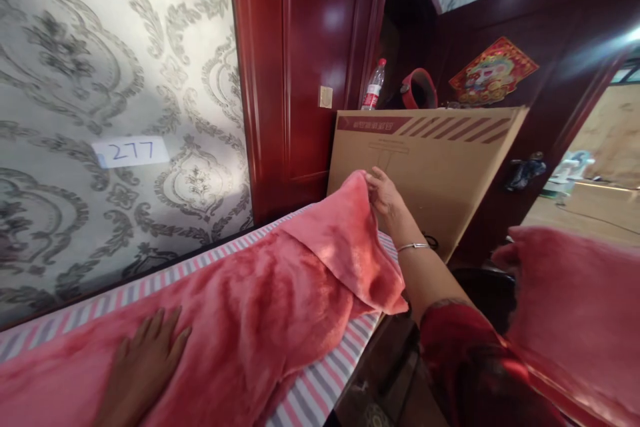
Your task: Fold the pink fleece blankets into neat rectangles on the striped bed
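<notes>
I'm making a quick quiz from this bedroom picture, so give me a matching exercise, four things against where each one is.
1. left hand
2. right hand
3. water bottle
4. paper label 277

A. stuck on the patterned wallpaper
B. pinching the raised blanket corner
C. flat on the pink blanket
D. standing behind the cardboard box

Pairs: 1-C, 2-B, 3-D, 4-A

My left hand (143, 363) runs off the bottom edge at the wrist. The pink blanket (260, 307) hides my right hand's (385, 197) fingertips and is cut off near left.
</notes>
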`<state>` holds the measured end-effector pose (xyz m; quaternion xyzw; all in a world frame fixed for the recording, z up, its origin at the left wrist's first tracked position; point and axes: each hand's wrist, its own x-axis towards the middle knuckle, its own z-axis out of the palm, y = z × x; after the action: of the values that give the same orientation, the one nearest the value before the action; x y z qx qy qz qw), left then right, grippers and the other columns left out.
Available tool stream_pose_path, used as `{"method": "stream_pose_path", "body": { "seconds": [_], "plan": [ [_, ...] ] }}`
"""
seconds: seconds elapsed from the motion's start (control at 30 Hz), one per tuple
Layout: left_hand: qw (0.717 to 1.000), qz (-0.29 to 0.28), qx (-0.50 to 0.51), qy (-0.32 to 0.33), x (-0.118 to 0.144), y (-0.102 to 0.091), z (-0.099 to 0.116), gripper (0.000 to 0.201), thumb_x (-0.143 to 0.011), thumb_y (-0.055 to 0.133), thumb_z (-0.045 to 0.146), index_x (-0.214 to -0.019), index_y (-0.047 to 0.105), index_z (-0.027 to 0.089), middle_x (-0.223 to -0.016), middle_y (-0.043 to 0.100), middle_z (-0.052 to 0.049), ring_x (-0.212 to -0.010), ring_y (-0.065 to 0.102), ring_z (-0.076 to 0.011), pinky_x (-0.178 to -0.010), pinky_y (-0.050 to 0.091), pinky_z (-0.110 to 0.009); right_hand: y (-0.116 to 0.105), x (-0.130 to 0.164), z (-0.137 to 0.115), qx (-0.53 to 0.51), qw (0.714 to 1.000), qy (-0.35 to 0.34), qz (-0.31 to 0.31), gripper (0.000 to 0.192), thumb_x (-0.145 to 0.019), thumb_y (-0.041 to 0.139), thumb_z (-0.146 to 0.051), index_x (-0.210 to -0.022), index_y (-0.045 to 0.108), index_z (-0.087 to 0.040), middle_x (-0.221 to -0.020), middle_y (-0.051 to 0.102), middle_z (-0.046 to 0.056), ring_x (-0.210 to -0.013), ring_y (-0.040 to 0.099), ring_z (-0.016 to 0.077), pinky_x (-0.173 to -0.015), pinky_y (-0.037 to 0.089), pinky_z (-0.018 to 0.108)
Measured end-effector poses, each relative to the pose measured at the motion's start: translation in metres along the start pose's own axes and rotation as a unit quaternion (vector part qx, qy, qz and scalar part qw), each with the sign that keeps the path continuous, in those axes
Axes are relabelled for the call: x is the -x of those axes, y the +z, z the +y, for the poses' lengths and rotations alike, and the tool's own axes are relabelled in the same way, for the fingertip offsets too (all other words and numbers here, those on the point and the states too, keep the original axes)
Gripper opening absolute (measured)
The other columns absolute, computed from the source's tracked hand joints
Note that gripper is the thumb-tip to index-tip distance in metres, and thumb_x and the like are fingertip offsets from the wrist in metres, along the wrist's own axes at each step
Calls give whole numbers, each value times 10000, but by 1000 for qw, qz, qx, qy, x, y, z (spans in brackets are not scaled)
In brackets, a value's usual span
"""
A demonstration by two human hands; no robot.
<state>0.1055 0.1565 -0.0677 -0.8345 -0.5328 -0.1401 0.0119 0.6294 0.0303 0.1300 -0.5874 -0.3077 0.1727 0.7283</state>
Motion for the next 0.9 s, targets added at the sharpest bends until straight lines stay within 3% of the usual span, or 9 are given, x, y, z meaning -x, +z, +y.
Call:
{"method": "stream_pose_path", "body": {
  "seconds": [0.1,0.23,0.33,0.4,0.5,0.57,0.73,0.8,0.9],
  "plan": [
    [999,-19,-45,-6,0,-5,5,643,-897,319,393,-1444,503,111,-1541,437,-191,-1447,335,-380,-1126,266,-619,0,10,-8,-18,999,-9,-44,642,-721,672,-161,-1341,520,-231,-725,642,-40,-566,579,128,-596,536,257],
    [997,-36,-67,-16,0,-8,9,649,-918,270,382,-1450,499,90,-1562,412,-181,-1455,329,-374,-1132,276,-587,-2,12,-22,-23,996,-51,-68,399,-691,636,-139,-1087,679,-164,-670,621,-24,-566,561,121,-609,526,251],
    [998,-24,-59,-14,0,-7,8,648,-922,285,389,-1460,490,91,-1559,414,-189,-1450,342,-372,-1136,279,-569,-6,3,-45,-30,995,-91,-31,431,-683,621,-123,-1109,661,-182,-793,669,-14,-686,614,125,-753,545,273],
    [998,-14,-56,-19,0,-7,9,648,-926,288,395,-1469,480,100,-1551,425,-193,-1448,347,-372,-1138,274,-574,-8,0,-59,34,986,-164,-10,527,-662,605,-79,-1173,640,-203,-990,697,6,-891,643,143,-914,514,300],
    [997,-22,-65,-27,0,-9,12,651,-935,261,397,-1476,471,103,-1550,429,-186,-1454,340,-363,-1139,271,-580,-11,-1,-76,245,926,-285,27,440,-672,562,-45,-1072,683,-183,-1122,690,57,-1114,595,213,-1076,417,387],
    [997,-33,-71,-25,0,-11,13,651,-934,255,389,-1474,472,96,-1553,425,-184,-1453,340,-362,-1140,271,-580,-14,-2,-89,340,886,-310,58,311,-718,537,-51,-958,696,-172,-1066,702,89,-1108,591,258,-1084,397,452],
    [999,-8,-46,-8,1,-11,10,620,-928,305,393,-1457,493,131,-1531,453,-179,-1440,358,-358,-1124,296,-581,-31,-17,-137,392,834,-363,137,261,-849,504,-71,-1036,669,-148,-1083,668,124,-1099,571,254,-1072,376,464],
    [999,-4,-35,-6,0,-9,8,617,-929,307,408,-1449,501,137,-1526,457,-182,-1438,357,-361,-1117,301,-591,-39,-25,-153,389,845,-342,130,205,-852,555,-83,-1002,675,-154,-1057,657,117,-1141,548,262,-1094,343,483],
    [999,-14,-30,-8,-1,-7,6,628,-919,318,415,-1438,510,118,-1519,461,-191,-1434,357,-373,-1121,293,-597,-49,-37,-164,367,886,-269,85,97,-799,655,-90,-804,691,-180,-917,654,85,-1155,554,297,-1112,323,523]
  ]
}}
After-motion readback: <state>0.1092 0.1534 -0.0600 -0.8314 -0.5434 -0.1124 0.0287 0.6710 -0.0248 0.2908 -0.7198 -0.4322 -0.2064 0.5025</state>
